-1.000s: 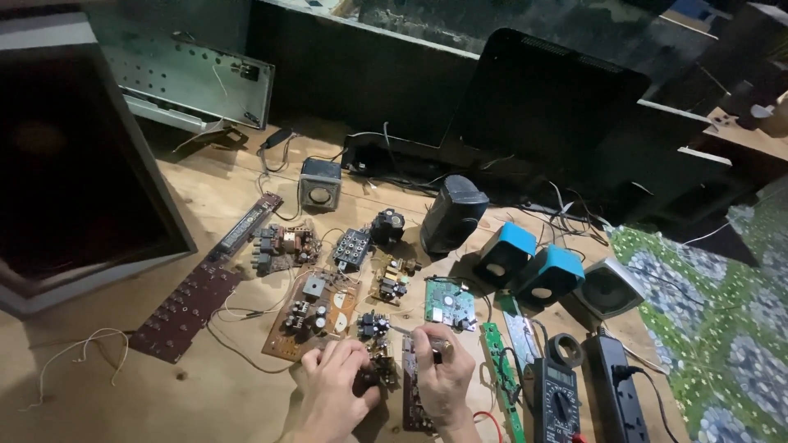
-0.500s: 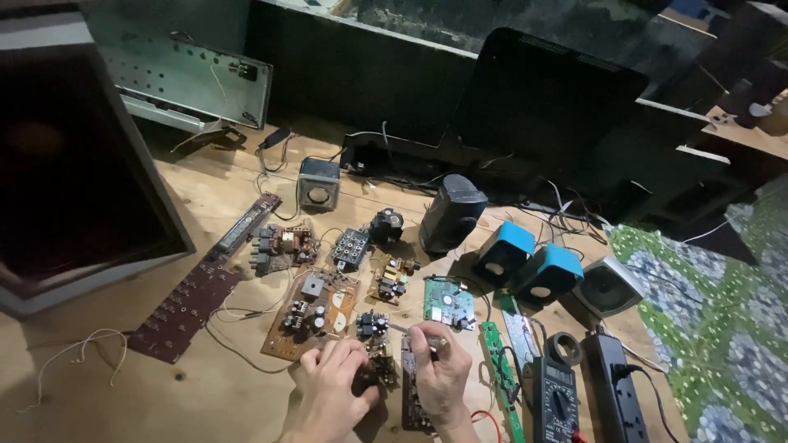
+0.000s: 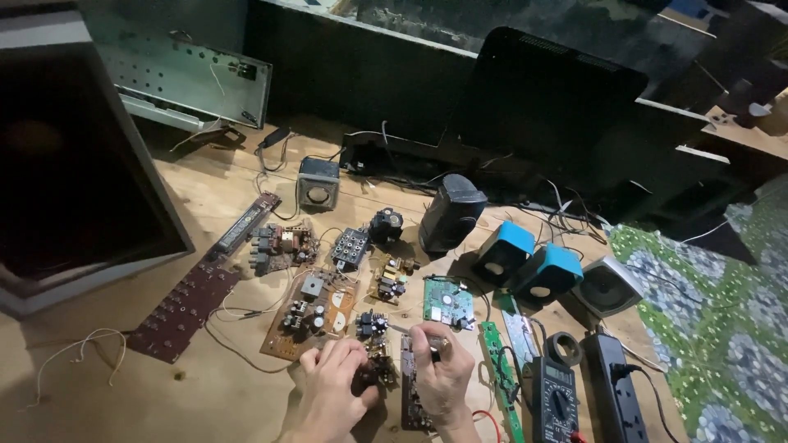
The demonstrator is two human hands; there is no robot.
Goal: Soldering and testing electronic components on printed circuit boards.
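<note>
We have both hands low in the frame, centre-bottom, on the wooden table. Left hand is curled, fingers closed over a small dark component board; how firm the grip is we can't tell. Right hand is closed around a small grey part pinched at the fingertips, and rests over a long dark circuit strip running down to the bottom edge. Just above the left hand sits the large brown circuit board with capacitors; right of that, above the right hand, a green circuit board. To the right of the right hand: a narrow green strip board, then a clamp multimeter and a black power strip at lower right. Two blue speakers sit right of centre, a black speaker at mid-frame. A long brown keypad board lies at left, beside an open dark cabinet at the left edge.
</note>
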